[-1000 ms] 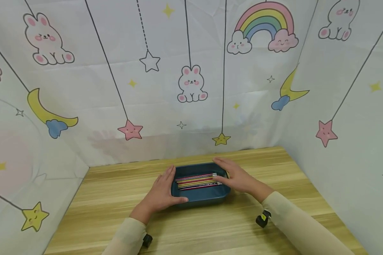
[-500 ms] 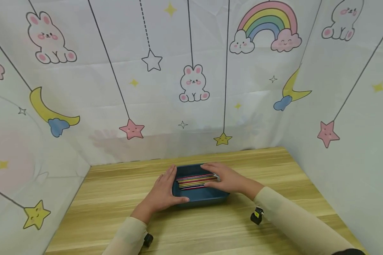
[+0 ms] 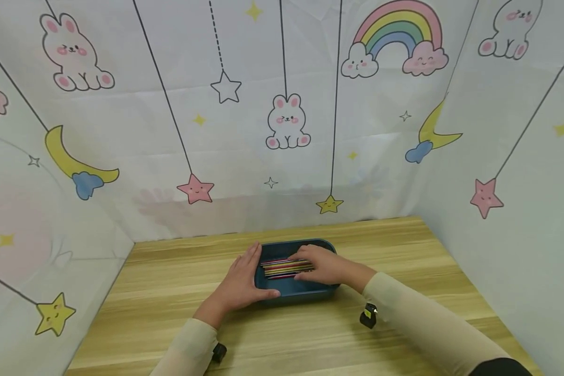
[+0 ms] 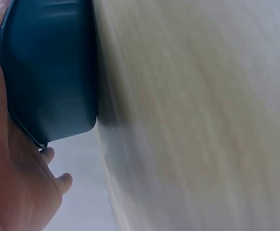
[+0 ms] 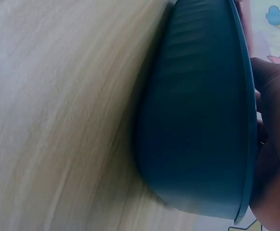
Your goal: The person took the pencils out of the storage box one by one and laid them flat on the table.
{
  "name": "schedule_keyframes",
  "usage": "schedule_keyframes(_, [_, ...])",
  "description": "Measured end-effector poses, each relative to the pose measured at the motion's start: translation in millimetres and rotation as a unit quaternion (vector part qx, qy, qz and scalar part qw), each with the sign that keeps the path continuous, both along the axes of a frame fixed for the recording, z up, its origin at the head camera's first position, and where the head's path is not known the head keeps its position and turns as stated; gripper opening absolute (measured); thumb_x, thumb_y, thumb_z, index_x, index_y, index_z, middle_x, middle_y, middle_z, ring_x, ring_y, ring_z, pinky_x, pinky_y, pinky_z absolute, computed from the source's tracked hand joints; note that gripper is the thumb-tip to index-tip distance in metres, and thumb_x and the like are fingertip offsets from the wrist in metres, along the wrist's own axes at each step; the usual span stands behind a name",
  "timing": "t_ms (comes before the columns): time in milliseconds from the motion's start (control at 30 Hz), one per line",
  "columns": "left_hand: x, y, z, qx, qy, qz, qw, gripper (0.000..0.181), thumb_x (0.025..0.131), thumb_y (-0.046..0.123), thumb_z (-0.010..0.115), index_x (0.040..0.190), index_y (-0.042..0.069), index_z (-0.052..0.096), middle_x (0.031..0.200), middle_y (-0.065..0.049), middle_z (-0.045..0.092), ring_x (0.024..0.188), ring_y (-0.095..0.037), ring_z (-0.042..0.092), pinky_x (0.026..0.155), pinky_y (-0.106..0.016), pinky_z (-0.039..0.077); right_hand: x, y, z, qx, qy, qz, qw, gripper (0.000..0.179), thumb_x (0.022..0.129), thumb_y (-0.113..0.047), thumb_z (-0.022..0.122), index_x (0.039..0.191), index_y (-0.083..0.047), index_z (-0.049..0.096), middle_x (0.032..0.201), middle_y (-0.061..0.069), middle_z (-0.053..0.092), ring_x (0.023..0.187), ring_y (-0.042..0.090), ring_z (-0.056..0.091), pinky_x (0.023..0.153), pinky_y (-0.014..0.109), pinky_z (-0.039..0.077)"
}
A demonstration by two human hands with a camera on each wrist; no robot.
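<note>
A dark blue-green rectangular tray [image 3: 295, 298] sits on the table, and striped pencils [image 3: 282, 269] lie side by side inside it. My left hand [image 3: 237, 284] holds the tray's left end, thumb over the front rim and fingers along the left side. In the left wrist view, that hand [image 4: 15, 163] is against the tray's rim [image 4: 48, 72]. My right hand [image 3: 326, 265] reaches over the tray's right end, its thumb and fingers spread across the pencils and covering their right ends. From the right wrist, the tray's outer wall [image 5: 197, 110] hides most of the pencils and fingertips.
The wood-grain table [image 3: 282, 339] carries the tray near its back edge. A white printed cloth [image 3: 235, 156] with rabbits, stars and moons stands behind and on both sides. Small black cameras [image 3: 368, 316] are strapped at the wrists.
My right hand has moved left from the tray's right rim onto the pencils and now covers their eraser ends. My left hand has stayed on the tray's left end.
</note>
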State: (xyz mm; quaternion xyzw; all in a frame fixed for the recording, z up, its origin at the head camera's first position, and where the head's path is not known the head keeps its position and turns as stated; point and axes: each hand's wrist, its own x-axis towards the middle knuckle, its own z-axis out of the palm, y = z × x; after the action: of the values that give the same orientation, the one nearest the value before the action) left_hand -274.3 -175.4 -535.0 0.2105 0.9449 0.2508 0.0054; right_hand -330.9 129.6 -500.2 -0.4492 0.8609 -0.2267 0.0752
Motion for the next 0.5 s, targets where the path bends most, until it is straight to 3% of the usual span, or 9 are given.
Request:
schedule_keyframes(267, [0.1,1.3,1.9,-0.002,-0.001,-0.001,1.0000,0.140,0.084,0.085,0.077,0.178,0.006,0.010,0.186,-0.012,0.008,0.171,-0.032,0.010,0.134,-0.062,0.012,-2.7,-8,-5.8,-0.001,-0.005,0.013,0.9999,0.038,0.105,-0.028,0.080,0.138,-0.010,0.077,0.120,0.001,0.070,0.111,0.016,0.067,0.100,0.041,0.057])
schedule_keyframes(500, [0.2,2.0,2.9,-0.004,-0.002,0.000,1.0000,0.140,0.084,0.083,0.078,0.178,0.005,0.011,0.186,-0.013,0.009,0.171,-0.032,0.011,0.135,-0.061,0.012,-13.6,-10,-20.8,-0.021,-0.018,0.023,0.9994,0.031,0.104,-0.023,0.082,0.132,-0.011,0.080,0.113,-0.004,0.068,0.104,0.011,0.066,0.094,0.038,0.058])
